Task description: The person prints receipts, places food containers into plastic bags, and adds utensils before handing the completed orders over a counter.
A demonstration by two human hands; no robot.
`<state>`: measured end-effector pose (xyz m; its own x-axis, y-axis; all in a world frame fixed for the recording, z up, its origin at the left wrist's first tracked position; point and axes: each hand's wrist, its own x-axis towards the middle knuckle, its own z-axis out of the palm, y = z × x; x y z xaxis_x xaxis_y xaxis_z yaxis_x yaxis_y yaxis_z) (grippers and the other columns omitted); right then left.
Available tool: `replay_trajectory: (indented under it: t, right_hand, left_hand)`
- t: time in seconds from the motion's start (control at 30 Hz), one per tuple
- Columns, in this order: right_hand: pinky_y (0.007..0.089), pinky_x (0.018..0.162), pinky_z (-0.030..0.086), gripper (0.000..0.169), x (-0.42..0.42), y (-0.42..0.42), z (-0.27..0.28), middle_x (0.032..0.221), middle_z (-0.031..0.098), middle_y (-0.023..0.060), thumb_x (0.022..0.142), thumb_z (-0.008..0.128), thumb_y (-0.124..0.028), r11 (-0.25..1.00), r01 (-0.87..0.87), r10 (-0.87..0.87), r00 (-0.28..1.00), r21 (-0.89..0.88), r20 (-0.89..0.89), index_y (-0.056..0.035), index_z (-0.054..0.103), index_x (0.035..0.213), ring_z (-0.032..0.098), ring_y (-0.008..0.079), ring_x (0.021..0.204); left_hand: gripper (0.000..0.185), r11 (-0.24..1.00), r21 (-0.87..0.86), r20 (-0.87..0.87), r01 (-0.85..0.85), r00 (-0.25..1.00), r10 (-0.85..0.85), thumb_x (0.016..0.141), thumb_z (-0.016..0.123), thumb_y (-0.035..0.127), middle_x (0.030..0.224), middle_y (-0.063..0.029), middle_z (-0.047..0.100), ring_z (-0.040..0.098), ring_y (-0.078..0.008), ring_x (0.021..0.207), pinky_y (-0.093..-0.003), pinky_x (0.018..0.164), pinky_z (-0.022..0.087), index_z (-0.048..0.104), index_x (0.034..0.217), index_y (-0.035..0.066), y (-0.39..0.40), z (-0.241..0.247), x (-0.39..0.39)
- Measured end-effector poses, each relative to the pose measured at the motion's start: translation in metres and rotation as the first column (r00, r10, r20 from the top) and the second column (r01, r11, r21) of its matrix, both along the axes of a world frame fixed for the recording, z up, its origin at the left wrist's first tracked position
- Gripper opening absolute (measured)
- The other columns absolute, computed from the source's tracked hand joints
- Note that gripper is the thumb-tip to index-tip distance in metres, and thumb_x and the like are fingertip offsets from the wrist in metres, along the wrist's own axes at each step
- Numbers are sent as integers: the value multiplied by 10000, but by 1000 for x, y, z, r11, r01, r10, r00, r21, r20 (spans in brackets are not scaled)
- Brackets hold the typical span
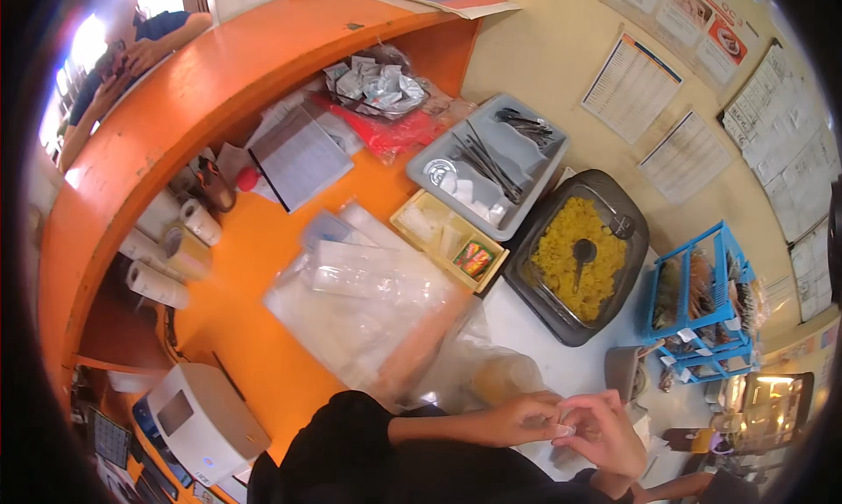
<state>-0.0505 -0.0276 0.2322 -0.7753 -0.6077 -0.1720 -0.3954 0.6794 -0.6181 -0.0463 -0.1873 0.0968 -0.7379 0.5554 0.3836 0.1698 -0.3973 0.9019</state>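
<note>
My left hand (523, 420) comes in from the left and meets my right hand (605, 435) low in the picture. Between their fingertips is a small, pale, see-through piece (564, 430) that looks like plastic; the fingers partly hide it. Just beyond my left hand is a blurred, clear plastic container (506, 376) with something yellowish in it, beside a clear plastic bag (437, 379). Flat clear plastic bags (368, 306) lie spread on the orange counter (250, 300).
Behind stand a yellow divided tray (421, 218), a grey cutlery tray (526, 119) and a dark pan (526, 306) of yellow rice (569, 241) with a black spoon. Blue baskets (691, 320) are right. A printer-like machine (204, 418) is lower left. Another person's forearm (677, 487) shows bottom right.
</note>
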Motion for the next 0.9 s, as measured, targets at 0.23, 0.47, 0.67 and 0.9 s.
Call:
replay_trajectory:
  t: [0.23,0.47,0.67,0.9]
  right_hand:
    - [294,761,435,261,-89,-5,9,847,666,32,799,664,-136,986,-99,147,902,-136,407,-52,598,1038,621,114,769]
    - [352,654,485,92,-255,-159,-159,825,642,136,782,571,-106,916,-367,401,823,161,-403,-59,648,802,620,299,754]
    - [368,602,491,110,-290,-223,-240,761,659,79,747,565,-119,596,-390,719,648,702,-251,-95,668,715,651,237,717]
    - [340,576,479,110,-282,-213,-244,747,660,44,757,566,-133,531,-386,827,431,754,-361,-100,666,788,654,199,711]
  left_hand:
    - [211,984,57,-103,167,982,-161,908,526,213,819,-109,568,538,-227,860,-358,764,404,576,891,8,0,16,-7]
    - [189,971,9,-391,241,894,-218,905,477,203,754,-144,573,565,-324,736,-400,685,415,500,845,25,13,19,-24]
    - [182,987,64,-328,145,938,-116,881,506,191,816,-150,600,589,-319,774,-394,685,441,509,943,19,15,-23,-32]
    - [258,954,47,-284,297,919,-272,873,470,189,868,-164,588,570,-328,823,-384,730,443,490,1083,41,22,-29,-44]
